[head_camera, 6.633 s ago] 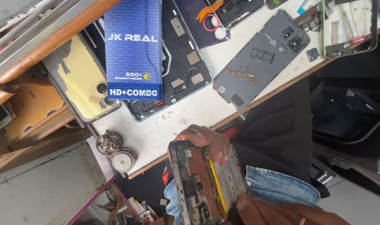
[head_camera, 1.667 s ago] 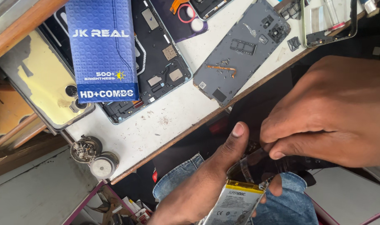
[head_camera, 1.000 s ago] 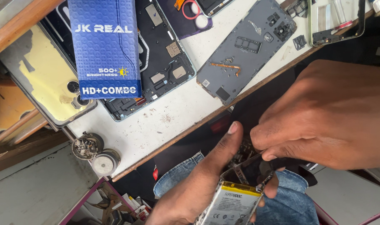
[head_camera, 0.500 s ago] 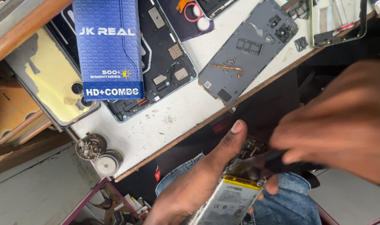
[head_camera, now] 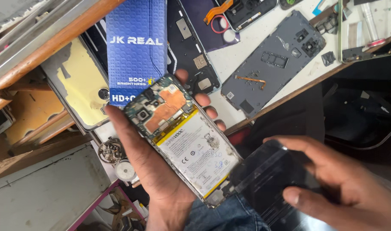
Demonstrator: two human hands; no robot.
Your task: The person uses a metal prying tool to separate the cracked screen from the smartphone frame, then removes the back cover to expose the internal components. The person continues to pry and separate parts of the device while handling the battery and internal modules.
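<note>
White-batteried phone [head_camera: 185, 139], camera end upper-left.

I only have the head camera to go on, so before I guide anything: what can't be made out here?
- Head view: the dark panel in the right hand is motion-blurred; its kind and its join to the opened phone cannot be told.
- The phone's underside is hidden by the left hand.
- The right hand's wrist is cut off by the frame edge.
- The screws on the grey back cover are too small to count.
</note>
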